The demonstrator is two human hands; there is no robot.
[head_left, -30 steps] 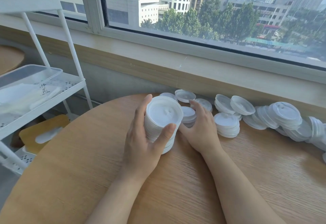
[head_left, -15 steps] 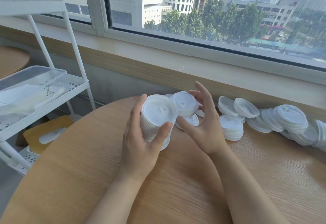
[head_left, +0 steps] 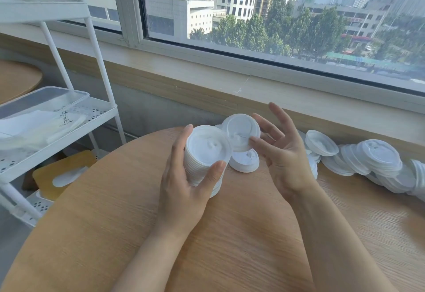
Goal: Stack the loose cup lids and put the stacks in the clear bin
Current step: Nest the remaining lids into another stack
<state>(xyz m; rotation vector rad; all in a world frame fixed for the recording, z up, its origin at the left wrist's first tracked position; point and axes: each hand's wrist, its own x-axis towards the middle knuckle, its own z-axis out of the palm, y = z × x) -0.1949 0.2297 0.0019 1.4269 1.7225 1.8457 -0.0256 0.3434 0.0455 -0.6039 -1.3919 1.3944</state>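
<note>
Stacking in progress: left hand [head_left: 181, 183] wraps the tall lid stack [head_left: 205, 158] standing on the counter [head_left: 230, 245]; right hand [head_left: 279, 153] pinches one loose lid [head_left: 241, 131] beside its top. Next, I'd judge: seat it concentric, press down. Clear bin [head_left: 34, 116] sits on the cart shelf, left.

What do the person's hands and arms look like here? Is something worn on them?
Both forearms are bare up to the picture's lower edge: no sleeves show. The left hand and right hand wear no gloves, and no rings, watch or bracelet can be seen. The fingernails are short and unpainted.
</note>
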